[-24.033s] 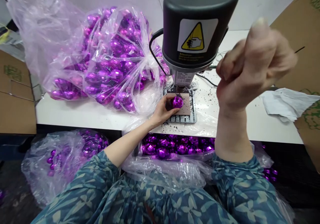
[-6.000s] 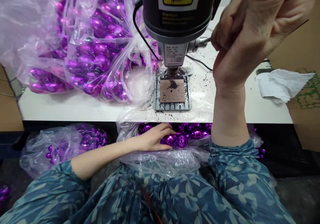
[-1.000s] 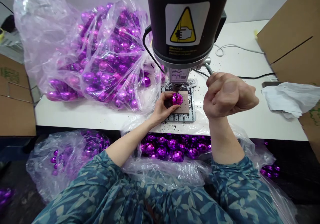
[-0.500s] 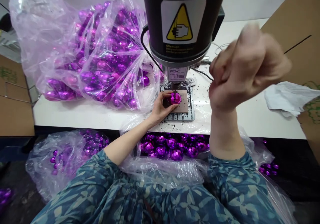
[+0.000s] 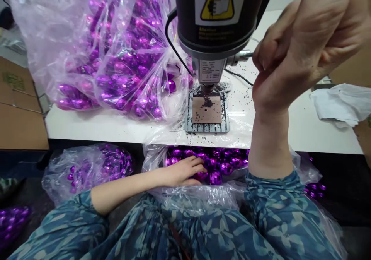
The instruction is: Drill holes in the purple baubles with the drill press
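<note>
My left hand [image 5: 187, 171] lies over the purple faceted balls [image 5: 226, 167] in the open bag at the table's front edge, its fingers bent apart among them. Whether it has a ball under the fingers is hidden. My right hand [image 5: 304, 47] is wrapped round the metal lever [image 5: 245, 55] at the right side of the black drill press [image 5: 214, 31]. Under the press, the brown board [image 5: 214, 115] with a small dark hole lies on the slotted metal base [image 5: 188, 127]. Dark shavings are scattered over both, and no ball sits on the board.
A big clear bag of purple balls [image 5: 116, 66] fills the table's left part. Cardboard boxes [image 5: 23, 101] stand at both sides. White paper [image 5: 342, 103] lies at the right. Another bag [image 5: 95, 167] hangs below the table's edge at the left.
My left hand has left the board and moved down to the bag of balls. The ball it held on the board is gone from there. My right hand appears larger and farther right. The view has shifted.
</note>
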`<state>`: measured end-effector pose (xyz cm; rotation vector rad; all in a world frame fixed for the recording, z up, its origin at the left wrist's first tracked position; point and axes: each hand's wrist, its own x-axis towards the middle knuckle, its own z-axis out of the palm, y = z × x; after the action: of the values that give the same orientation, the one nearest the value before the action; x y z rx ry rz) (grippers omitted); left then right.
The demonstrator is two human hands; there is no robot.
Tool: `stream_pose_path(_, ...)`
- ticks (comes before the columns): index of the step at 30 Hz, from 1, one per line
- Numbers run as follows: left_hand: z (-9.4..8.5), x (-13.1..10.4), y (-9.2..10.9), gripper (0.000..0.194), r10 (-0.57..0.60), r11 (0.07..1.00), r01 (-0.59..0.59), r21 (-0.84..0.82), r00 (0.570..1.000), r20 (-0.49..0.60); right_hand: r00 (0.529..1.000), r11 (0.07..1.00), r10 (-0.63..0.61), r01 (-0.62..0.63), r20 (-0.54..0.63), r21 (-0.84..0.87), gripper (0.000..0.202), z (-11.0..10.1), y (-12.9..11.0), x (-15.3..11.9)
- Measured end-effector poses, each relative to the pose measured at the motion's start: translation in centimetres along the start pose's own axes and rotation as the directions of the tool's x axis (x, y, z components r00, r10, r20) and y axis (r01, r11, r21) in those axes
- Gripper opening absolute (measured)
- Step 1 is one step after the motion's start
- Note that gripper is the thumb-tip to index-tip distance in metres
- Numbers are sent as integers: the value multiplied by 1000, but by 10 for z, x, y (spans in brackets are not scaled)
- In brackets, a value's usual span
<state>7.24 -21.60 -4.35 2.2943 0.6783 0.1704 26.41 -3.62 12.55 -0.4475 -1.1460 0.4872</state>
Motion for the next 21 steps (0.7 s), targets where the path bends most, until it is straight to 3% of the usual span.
stream_pose_path(2, -8, 0, -1, 35, 54, 998, -53, 16, 998, -26, 983, 981, -182, 183, -21, 60, 49, 2, 6, 3)
stream_pose_path(3, -17, 1, -5, 29, 79, 997, -77, 23, 993, -90, 969, 966, -245, 247, -25, 71, 49, 2, 9, 4)
stream_pose_path(4, -28, 3, -10, 23, 98, 995, -94, 29, 977, -187, 960, 957, -280, 281, -25, 70, 51, 2, 12, 5)
stream_pose_path(6, -58, 8, -30, 24, 96, 995, -84, 47, 905, -415, 958, 957, -285, 285, -12, 56, 56, 1, 15, 6)
stream_pose_path(8, -95, 17, -61, 29, 31, 998, 12, 69, 808, -588, 963, 961, -269, 269, -4, 59, 59, 1, 13, 5)
stream_pose_path(10, -132, 32, -101, 31, -60, 975, 186, 123, 750, -659, 968, 966, -250, 251, -22, 61, 60, 2, 9, 4)
stream_pose_path(14, -186, 67, -174, 25, -233, 831, 496, 251, 721, -652, 976, 975, -210, 213, -53, 57, 58, 5, 1, 0)
stream_pose_path(17, -199, 78, -196, 10, -307, 783, 575, 238, 690, -655, 979, 978, -203, 204, -36, 35, 55, 4, -1, -1)
stream_pose_path(19, -199, 74, -191, 9, -269, 824, 539, 175, 644, -716, 980, 980, -197, 197, -23, 12, 56, 3, -3, -2)
stream_pose_path(21, -194, 65, -175, 23, -225, 900, 433, 49, 558, -799, 983, 983, -184, 184, -9, -3, 59, 2, -4, -3)
